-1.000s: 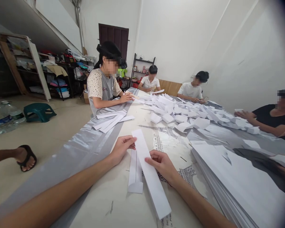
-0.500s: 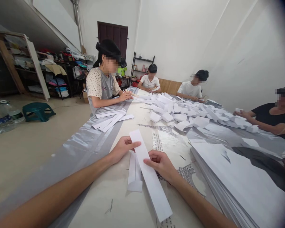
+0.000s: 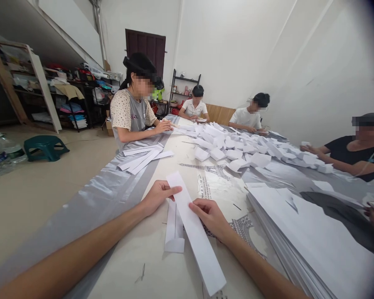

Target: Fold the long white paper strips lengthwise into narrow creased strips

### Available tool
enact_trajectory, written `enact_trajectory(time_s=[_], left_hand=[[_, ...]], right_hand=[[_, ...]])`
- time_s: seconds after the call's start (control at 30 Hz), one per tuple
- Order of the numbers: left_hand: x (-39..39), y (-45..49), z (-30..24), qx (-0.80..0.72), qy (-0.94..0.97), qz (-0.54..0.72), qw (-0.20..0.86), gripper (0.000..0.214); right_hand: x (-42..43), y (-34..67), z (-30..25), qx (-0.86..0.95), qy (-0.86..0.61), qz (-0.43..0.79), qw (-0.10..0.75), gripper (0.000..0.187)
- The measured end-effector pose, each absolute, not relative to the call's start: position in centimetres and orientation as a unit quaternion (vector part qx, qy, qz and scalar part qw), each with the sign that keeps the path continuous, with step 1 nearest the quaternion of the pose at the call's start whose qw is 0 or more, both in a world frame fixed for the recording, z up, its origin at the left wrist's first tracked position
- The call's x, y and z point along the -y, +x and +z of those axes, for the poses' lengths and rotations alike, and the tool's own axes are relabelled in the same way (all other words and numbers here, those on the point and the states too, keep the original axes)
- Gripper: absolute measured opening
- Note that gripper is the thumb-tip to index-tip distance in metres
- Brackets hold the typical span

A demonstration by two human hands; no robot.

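Note:
A long white paper strip (image 3: pixel 199 241) slants across the middle of the view, its lower end toward me. My left hand (image 3: pixel 160 196) pinches it near its far end, thumb on top and fingers beneath. Farther down its right edge, my right hand (image 3: pixel 210 214) also grips the strip between thumb and fingers. Below my left hand, a shorter folded paper piece (image 3: pixel 174 232) lies on the printed tablecloth (image 3: pixel 127 265), its upper end partly hidden by the hand and strip.
Several paper strips (image 3: pixel 145 157) lie ahead on the left. A heap of folded white papers (image 3: pixel 237 145) covers the far table. A thick stack of white sheets (image 3: pixel 311 224) stands at my right. Several people sit around the table. A green stool (image 3: pixel 46 147) is on the floor.
My right thumb has shifted slightly up along the strip. Both hands keep their grip on it. The whole view has turned a little to the right.

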State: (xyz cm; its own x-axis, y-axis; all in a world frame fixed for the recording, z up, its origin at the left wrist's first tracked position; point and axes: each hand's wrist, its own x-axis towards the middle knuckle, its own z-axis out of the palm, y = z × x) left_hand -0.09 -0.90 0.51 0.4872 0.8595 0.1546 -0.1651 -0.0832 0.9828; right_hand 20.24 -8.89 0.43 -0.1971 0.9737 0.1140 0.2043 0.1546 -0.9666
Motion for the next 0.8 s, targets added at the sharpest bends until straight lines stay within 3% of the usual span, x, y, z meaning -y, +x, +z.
enact_trajectory(time_s=[0.5, 0.8], left_hand=[[1.9, -0.1, 1.1, -0.311, 0.681, 0.365, 0.553, 0.036], [1.7, -0.1, 0.9, -0.309, 0.680, 0.366, 0.555, 0.030]], right_hand=[[8.6, 20.5, -0.2, 0.648, -0.463, 0.442, 0.413, 0.041], [8.7, 20.3, 0.1, 0.647, -0.470, 0.442, 0.406, 0.043]])
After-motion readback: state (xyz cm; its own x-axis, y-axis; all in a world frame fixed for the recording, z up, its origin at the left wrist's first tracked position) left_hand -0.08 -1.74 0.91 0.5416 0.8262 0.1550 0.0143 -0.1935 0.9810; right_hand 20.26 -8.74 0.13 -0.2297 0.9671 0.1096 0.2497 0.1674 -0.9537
